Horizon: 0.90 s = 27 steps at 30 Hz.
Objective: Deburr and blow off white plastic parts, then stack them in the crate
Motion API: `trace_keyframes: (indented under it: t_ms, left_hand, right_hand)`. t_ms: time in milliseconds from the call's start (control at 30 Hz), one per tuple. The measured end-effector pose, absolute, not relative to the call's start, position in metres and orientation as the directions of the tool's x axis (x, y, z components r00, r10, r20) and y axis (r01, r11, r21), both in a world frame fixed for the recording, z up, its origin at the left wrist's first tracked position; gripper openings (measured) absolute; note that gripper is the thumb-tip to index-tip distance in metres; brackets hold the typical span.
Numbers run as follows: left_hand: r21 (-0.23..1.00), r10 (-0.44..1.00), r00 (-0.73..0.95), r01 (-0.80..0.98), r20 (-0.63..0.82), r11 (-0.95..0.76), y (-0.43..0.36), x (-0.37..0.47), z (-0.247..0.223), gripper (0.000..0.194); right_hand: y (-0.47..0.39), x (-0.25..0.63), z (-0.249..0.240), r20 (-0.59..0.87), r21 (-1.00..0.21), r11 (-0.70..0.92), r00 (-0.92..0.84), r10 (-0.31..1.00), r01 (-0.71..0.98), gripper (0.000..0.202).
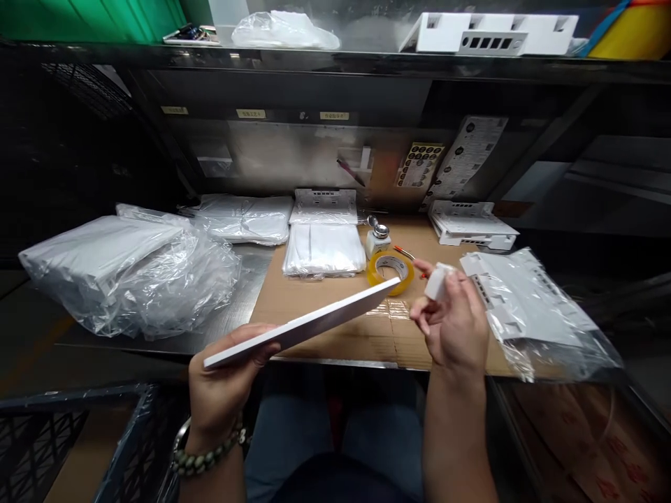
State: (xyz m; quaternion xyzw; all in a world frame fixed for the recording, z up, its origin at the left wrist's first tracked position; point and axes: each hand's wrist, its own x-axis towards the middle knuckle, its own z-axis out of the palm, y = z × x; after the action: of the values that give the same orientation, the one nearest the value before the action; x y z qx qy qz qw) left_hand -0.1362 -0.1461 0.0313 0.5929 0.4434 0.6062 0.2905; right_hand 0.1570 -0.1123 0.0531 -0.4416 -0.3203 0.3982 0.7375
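Note:
My left hand (228,374) is closed on the left end of a flat white panel (309,325), seen nearly edge-on and tilted up to the right over the front of the bench. My right hand (456,314) pinches a small white block or folded cloth (438,281) between thumb and fingers, to the right of the panel and apart from it. Beyond the panel's raised end lies a roll of yellow tape (407,274) on the cardboard (335,342). A small bottle with a metal top (377,242) stands behind the roll, beside a red pen (403,252).
Bagged white parts lie at the left (120,265) and right (529,300). White sleeves (323,250) are stacked at the back centre, white housings (472,223) at the back right. A shelf edge (335,61) crosses above. A crate (120,440) stands lower left.

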Motion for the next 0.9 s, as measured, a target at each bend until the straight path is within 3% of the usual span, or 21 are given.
trace_keyframes:
  t_ms: [100, 167, 233, 300, 367, 400, 500, 600, 767, 900]
  left_hand:
    - [0.872, 0.878, -0.044, 0.158, 0.476, -0.464, -0.142, -0.136, 0.031, 0.018]
    - [0.841, 0.849, 0.046, 0.118, 0.526, -0.528, -0.139, -0.131, 0.029, 0.008]
    - [0.789, 0.793, 0.038, 0.075, 0.608, -0.609, -0.135, -0.122, 0.025, 0.033]
    - [0.777, 0.767, -0.167, -0.006, 0.620, -0.629, -0.131, -0.111, 0.022, 0.062]
    - [0.816, 0.810, -0.398, -0.209, 0.432, -0.538, -0.126, -0.100, 0.022, 0.070]
    - [0.826, 0.866, -0.413, -0.355, 0.280, -0.437, -0.124, -0.097, 0.023, 0.068]
    - [0.741, 0.994, -0.071, -0.671, -0.078, 0.010, -0.115, -0.094, 0.032, 0.061]
    - [0.630, 0.953, 0.249, -0.716, -0.173, 0.301, -0.107, -0.100, 0.043, 0.065]
    - [0.580, 0.915, 0.371, -0.714, -0.162, 0.392, -0.102, -0.107, 0.057, 0.052]
    - [0.558, 0.931, 0.331, -0.749, -0.152, 0.357, -0.103, -0.104, 0.061, 0.053]
  right_hand:
    - [-0.119, 0.148, 0.046, -0.027, -0.891, 0.067, 0.201, 0.979, -0.449, 0.034]
    - [-0.121, 0.141, 0.039, -0.056, -0.868, 0.050, 0.198, 0.979, -0.494, 0.032]
    - [-0.122, 0.138, 0.033, -0.007, -0.848, 0.150, 0.295, 0.955, -0.508, 0.028]
    - [-0.122, 0.138, 0.029, 0.088, -0.835, 0.297, 0.420, 0.903, -0.464, 0.023]
    - [-0.124, 0.137, 0.026, 0.189, -0.832, 0.422, 0.530, 0.827, -0.361, 0.020]
    - [-0.125, 0.137, 0.025, 0.228, -0.834, 0.458, 0.563, 0.794, -0.307, 0.019]
    - [-0.131, 0.136, 0.023, 0.282, -0.848, 0.474, 0.556, 0.782, -0.237, 0.019]
    - [-0.136, 0.141, 0.018, 0.255, -0.874, 0.400, 0.441, 0.861, -0.275, 0.019]
    - [-0.133, 0.162, 0.000, 0.187, -0.951, 0.261, 0.364, 0.913, -0.167, 0.021]
    - [-0.136, 0.155, 0.003, 0.385, -0.922, 0.353, 0.478, 0.790, 0.158, 0.020]
